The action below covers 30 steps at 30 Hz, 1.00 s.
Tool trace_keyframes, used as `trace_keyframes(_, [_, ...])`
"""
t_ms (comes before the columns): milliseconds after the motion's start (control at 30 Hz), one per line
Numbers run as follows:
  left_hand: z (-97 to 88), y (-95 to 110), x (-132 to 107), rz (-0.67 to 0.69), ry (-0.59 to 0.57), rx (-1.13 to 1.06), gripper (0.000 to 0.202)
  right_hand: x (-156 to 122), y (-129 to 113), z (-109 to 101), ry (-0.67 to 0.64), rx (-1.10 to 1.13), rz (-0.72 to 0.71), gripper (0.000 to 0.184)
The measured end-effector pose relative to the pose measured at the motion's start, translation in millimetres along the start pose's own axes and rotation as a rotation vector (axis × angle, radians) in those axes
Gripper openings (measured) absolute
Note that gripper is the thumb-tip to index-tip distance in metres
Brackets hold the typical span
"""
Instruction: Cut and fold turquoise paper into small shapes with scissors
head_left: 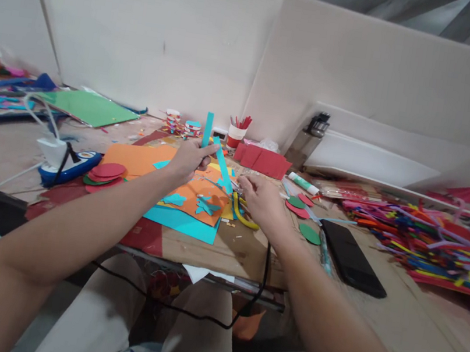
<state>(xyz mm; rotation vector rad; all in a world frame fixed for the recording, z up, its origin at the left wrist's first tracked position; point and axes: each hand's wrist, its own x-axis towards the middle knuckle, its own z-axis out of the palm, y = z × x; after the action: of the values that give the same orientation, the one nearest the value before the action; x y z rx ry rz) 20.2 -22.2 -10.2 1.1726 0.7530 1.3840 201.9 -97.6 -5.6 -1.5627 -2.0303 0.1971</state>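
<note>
My left hand (193, 161) pinches light-blue paper strips (208, 128). One length stands upright above the fingers; another slants down toward my right hand (256, 197). Whether they are one folded strip I cannot tell. The right fingers are curled together by the slanting strip's lower end, just above yellow-handled scissors (244, 218); what they pinch, if anything, is hidden. Beneath the hands, blue paper cutouts (174, 198) lie on orange sheets (131, 159), with a light-blue sheet (183, 224) partly under them.
Red and green paper discs (107, 170) lie beside a blue power strip (72, 166) at left. To the right are a glue stick (303, 183), a black phone (353, 258) and a pile of pipe cleaners (429, 237). Behind stands a cup of red sticks (236, 135). A black cable (266, 269) hangs over the edge.
</note>
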Motion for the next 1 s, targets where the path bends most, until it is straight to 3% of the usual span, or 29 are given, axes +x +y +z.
trace_keyframes(133, [6.1, -3, -4, -0.011, -0.050, -0.028, 0.016, 4, 2, 10, -0.014, 0.385, 0.069, 0.020])
trace_keyframes(233, [7.3, -3, -4, -0.071, -0.075, -0.122, 0.012, 6, 5, 16, -0.011, 0.539, 0.158, 0.014])
trace_keyframes(333, [6.0, -3, -1, -0.183, -0.061, -0.216, 0.021, 9, 7, 18, -0.005, 0.667, 0.262, 0.011])
trace_keyframes(433, [5.7, -3, 0, -0.219, -0.052, -0.201, 0.025, 11, 8, 18, -0.016, 0.735, 0.317, 0.012])
trace_keyframes(633, [11.3, -4, -6, -0.213, -0.013, -0.128, 0.008, 13, 14, 22, 0.036, 0.788, 0.314, 0.009])
trace_keyframes(800, [13.4, -13, -9, -0.121, -0.149, -0.030, 0.030, 18, 19, 27, 0.093, 0.790, 0.298, 0.007])
trace_keyframes(1000, [9.0, -20, -8, -0.108, -0.166, 0.152, 0.038, 19, 21, 33, 0.054, 0.798, 0.204, 0.011])
